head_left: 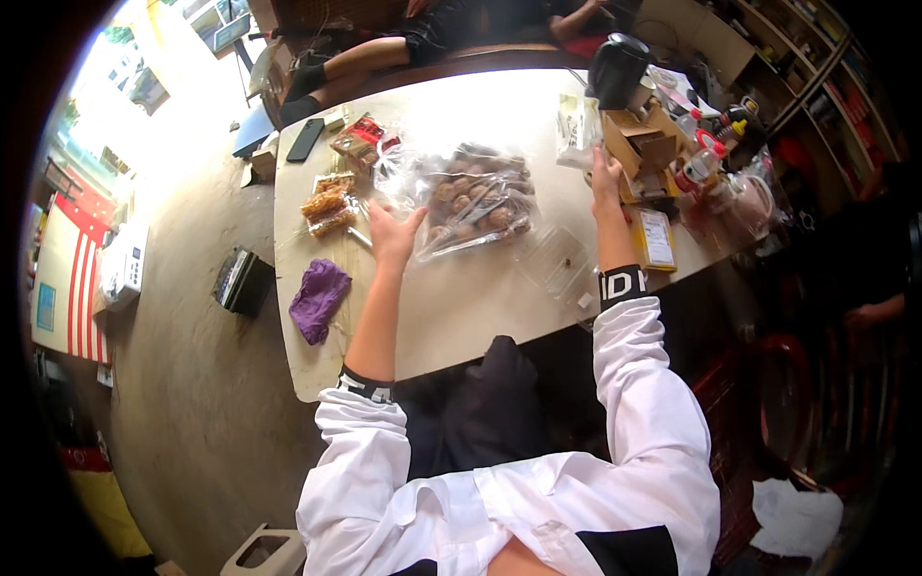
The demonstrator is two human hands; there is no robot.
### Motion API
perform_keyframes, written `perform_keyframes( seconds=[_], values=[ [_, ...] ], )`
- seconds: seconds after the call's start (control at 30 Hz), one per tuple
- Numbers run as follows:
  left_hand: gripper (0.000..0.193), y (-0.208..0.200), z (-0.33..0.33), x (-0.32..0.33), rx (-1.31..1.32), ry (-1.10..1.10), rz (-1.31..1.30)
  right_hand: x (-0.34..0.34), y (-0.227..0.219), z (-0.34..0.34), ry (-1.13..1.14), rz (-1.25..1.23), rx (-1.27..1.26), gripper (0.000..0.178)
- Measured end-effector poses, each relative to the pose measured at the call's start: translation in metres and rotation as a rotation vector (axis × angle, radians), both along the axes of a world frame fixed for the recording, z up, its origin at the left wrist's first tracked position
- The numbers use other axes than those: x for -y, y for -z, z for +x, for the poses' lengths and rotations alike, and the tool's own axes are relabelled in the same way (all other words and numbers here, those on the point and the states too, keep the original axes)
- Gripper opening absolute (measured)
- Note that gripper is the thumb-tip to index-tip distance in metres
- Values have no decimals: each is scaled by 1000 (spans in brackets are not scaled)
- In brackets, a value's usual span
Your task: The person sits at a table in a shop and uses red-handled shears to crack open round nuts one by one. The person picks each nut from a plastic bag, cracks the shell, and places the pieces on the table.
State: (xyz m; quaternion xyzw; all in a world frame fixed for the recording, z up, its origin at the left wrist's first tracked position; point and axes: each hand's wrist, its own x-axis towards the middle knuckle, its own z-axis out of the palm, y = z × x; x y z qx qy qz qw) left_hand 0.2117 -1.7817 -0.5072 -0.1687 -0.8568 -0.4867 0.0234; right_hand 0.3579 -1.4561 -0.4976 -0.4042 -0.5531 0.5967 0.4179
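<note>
A clear plastic bag full of brown, round, nut-like pieces lies in the middle of the table. My left hand is beside its left edge, thumb stretched out and fingers apart. Farther right, my right hand is closed on the lower edge of a whitish packet; its far fingers are partly hidden. An open, clear plastic container rests between the bag and my right forearm. Left of my left hand are a packet of golden-brown food and a red and brown packet.
A black phone lies at the table's far left, a crumpled purple cloth at its near left. On the right stand an open cardboard box, a dark jug, bottles and a yellow box. Another person's leg shows beyond.
</note>
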Motion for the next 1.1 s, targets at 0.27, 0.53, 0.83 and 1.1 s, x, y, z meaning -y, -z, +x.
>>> perform_keyframes(
  seconds=[0.27, 0.53, 0.83, 1.1],
  values=[
    [9, -22, 66, 12, -214, 552, 277, 83, 37, 15, -459, 425, 417, 74],
    [15, 13, 71, 88, -53, 576, 208, 197, 45, 121, -252, 938, 1060, 55],
    [11, -13, 102, 195, -93, 499, -81, 158, 67, 159, -142, 1111, 940, 17],
    [16, -23, 137, 232, -190, 504, -270, 104, 34, 136, -282, 927, 520, 28]
  ],
)
